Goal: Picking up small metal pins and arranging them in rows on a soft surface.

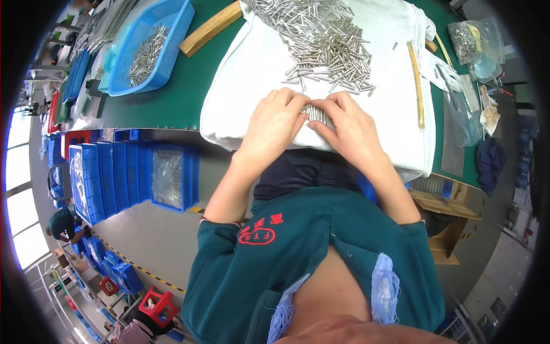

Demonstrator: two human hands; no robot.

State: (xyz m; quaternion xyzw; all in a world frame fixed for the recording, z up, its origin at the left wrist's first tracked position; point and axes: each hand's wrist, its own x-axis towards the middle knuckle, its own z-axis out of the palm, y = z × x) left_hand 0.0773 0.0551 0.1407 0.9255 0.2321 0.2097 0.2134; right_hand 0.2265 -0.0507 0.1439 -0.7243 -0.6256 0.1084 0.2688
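Note:
Between my two hands lies a short row of small metal pins, side by side on a white cloth. My left hand closes on the row's left end, thumb and fingers bent around it. From the other side my right hand grips the right end, its thumb along the near edge. The fingertips of both hands almost meet above the row. Just beyond them spreads a large loose heap of the same silvery pins, partly under a clear plastic bag.
On the green table stands a blue basket of pins, beside a wooden bar. A yellow stick lies right on the cloth, near a white glove. Blue crates stand below left; a cardboard box sits below right.

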